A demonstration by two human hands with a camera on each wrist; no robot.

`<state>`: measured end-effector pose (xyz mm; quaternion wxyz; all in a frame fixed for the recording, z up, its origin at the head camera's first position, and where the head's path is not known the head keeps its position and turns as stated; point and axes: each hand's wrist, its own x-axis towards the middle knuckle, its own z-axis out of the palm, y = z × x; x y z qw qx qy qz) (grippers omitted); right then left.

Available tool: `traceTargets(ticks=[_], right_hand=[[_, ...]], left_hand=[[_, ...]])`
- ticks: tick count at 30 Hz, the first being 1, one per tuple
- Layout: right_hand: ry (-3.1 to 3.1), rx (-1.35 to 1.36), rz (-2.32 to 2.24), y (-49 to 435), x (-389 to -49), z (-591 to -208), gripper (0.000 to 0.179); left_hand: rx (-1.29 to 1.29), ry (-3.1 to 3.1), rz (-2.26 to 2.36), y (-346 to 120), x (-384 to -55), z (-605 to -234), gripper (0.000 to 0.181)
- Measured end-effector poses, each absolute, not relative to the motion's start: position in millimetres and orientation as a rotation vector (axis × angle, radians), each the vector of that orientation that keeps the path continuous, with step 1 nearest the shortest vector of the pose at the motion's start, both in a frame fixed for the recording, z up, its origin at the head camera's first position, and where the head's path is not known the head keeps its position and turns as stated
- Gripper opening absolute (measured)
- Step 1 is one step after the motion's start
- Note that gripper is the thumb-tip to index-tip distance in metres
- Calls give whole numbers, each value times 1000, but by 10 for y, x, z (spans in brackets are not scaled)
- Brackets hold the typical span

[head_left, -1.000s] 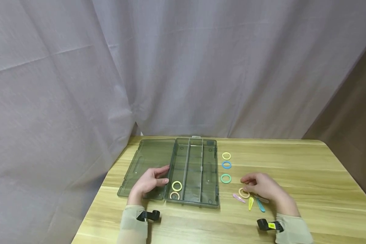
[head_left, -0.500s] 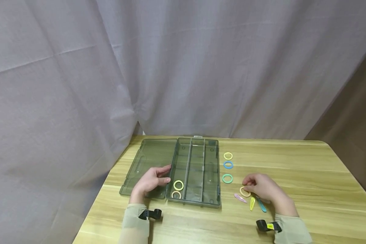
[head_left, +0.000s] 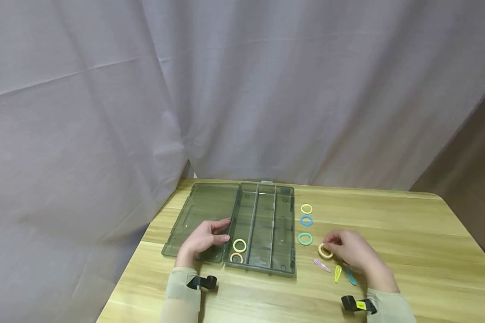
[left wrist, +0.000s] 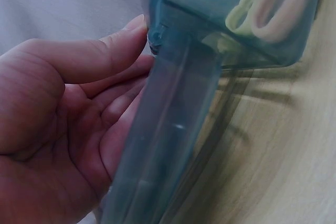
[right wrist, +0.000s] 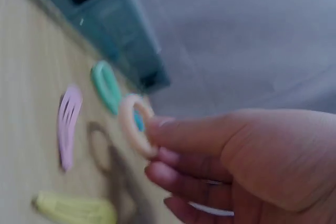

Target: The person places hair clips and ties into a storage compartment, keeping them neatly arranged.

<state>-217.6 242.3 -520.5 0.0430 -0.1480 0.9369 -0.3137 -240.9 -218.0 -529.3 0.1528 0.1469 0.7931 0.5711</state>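
My right hand (head_left: 353,251) pinches a peach hair tie (right wrist: 127,124) between thumb and fingers; its shadow falls on the table in the right wrist view. Below that hand lie snap hair clips: pink (head_left: 321,265), yellow (head_left: 337,274) and teal (head_left: 351,277). My left hand (head_left: 200,237) rests over the lid (head_left: 210,202) of a clear grey-green divided box (head_left: 262,268), fingers fairly straight, with thumb and fingertips against the wall at the hinge side. A yellow hair tie (head_left: 234,246) and a peach one sit in the box's left compartment, at the near end.
Right of the box, a yellow hair tie (head_left: 302,209), a blue one (head_left: 301,221) and a green one (head_left: 299,239) lie in a column on the wooden table (head_left: 408,233). A grey curtain (head_left: 266,103) hangs behind the table.
The right hand has closed thumb and fingers on the peach hair tie and raised it slightly off the table. The left hand stays at the box; the head view has shifted a little.
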Motion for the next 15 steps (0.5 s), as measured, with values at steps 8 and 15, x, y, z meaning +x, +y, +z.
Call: traceTargets(ticks=[8, 15], right_hand=[[2877, -744, -1053, 1781, -2352, -4777, 7], [2780, -992, -1075, 1069, -2574, -4672, 4]], left_hand=[[430, 2276, 1632, -2201, -2421, -5325, 62], [428, 2243, 1666, -2204, -2457, -5349, 63]])
